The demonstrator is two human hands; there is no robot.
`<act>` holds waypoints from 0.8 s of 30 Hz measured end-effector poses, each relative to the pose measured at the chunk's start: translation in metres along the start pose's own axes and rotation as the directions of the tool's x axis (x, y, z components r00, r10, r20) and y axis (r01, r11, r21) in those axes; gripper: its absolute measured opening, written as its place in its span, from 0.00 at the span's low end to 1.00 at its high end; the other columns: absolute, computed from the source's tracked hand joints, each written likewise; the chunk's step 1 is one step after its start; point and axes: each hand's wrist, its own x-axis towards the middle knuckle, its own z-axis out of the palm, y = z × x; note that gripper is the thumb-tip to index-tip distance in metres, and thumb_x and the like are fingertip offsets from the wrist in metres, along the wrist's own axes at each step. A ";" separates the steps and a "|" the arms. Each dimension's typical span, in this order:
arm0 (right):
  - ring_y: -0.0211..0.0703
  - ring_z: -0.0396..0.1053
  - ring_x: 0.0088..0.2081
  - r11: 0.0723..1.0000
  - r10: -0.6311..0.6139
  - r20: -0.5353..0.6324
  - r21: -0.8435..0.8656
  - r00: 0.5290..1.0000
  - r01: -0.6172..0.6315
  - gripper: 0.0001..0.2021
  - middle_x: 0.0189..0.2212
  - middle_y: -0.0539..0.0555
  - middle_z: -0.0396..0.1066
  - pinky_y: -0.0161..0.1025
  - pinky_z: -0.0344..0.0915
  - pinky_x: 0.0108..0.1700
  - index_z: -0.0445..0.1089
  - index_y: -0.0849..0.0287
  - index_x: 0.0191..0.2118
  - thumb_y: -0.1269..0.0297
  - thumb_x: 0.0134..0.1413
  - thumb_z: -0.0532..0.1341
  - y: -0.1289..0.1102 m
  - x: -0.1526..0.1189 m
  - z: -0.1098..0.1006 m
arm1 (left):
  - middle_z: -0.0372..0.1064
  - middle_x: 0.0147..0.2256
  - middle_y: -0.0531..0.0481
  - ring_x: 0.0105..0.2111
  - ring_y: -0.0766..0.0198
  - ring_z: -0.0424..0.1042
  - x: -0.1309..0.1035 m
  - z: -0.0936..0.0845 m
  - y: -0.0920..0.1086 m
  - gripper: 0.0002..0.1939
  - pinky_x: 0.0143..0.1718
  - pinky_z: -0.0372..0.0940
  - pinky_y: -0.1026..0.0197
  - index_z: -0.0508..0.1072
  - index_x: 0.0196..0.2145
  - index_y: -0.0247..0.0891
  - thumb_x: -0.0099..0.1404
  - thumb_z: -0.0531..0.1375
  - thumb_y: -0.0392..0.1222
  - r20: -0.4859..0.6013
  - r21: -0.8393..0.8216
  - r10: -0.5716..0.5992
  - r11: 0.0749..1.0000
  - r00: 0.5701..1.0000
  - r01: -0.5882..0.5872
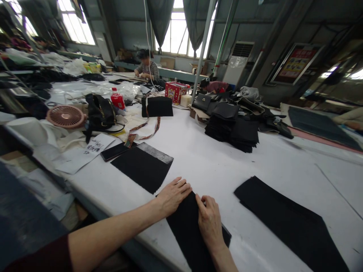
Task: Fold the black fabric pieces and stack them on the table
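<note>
My left hand lies with its fingers flat on the far end of a black fabric piece at the table's front edge. On the right edge of that same piece, my right hand has its fingers curled, with the thumb and index finger at the fabric's edge. A dark corner of material shows from under the right hand. Left of my hands, another black piece with a greyish-white coated strip along its far edge lies flat. A stack of long black pieces rests to the right.
Farther back are piles of black fabric, a folded black bundle, and a red box. At left stand a pink fan, a black bag, a phone and a written paper. Across the table, a person sits working.
</note>
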 end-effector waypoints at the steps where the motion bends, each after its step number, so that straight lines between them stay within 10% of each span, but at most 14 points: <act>1: 0.45 0.61 0.39 1.000 -0.002 -0.009 0.002 1.000 0.002 0.20 0.38 0.57 0.64 0.42 0.61 0.40 0.64 0.60 0.56 0.77 0.61 0.48 0.000 -0.001 -0.001 | 0.64 0.51 0.42 0.55 0.54 0.58 0.001 0.000 0.001 0.24 0.62 0.46 0.53 0.61 0.56 0.33 0.62 0.56 0.35 0.004 -0.001 0.007 1.000 1.000 -0.007; 24: 0.44 0.61 0.39 1.000 0.015 -0.024 0.019 1.000 -0.014 0.18 0.37 0.56 0.66 0.41 0.60 0.38 0.68 0.60 0.52 0.76 0.60 0.49 0.011 -0.027 -0.023 | 0.65 0.45 0.44 0.48 0.55 0.63 0.010 -0.003 0.030 0.25 0.54 0.54 0.54 0.58 0.59 0.37 0.65 0.54 0.35 0.029 0.029 0.083 0.996 0.996 -0.084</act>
